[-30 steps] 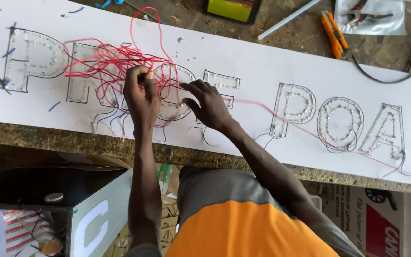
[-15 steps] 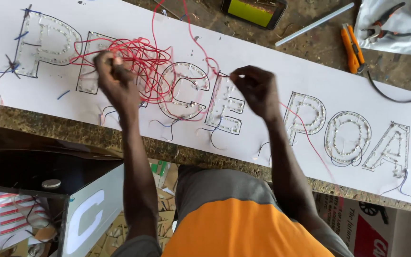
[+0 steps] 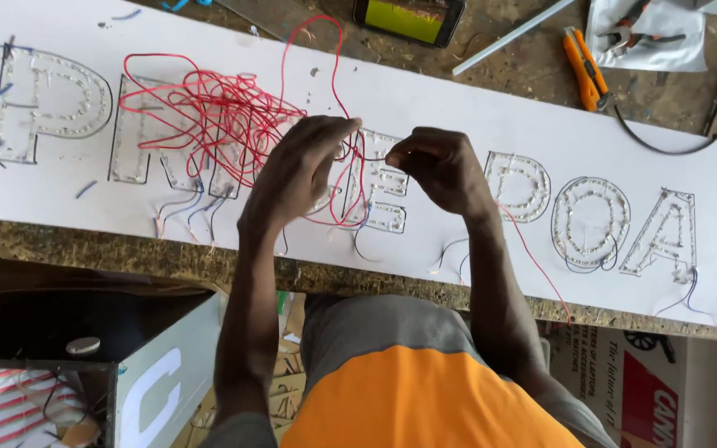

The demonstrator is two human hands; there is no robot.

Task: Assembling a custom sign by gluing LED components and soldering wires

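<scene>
Wiring part-done: thin red wire [image 3: 358, 159] pinched between left hand [image 3: 300, 170] and right hand [image 3: 441, 166]; tangled red wire bundle [image 3: 209, 108] unrouted on long white sign board with bulb-studded letter outlines [image 3: 491, 108].

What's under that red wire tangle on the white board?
Under the red wire tangle lies the white sign board, with outlined letters studded with small lights. The left hand covers the letter beside them. Blue and grey leads emerge below.

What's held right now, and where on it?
Red wire, a thin strand of it pinched between right hand and left hand fingers, beside the tangle.
</scene>
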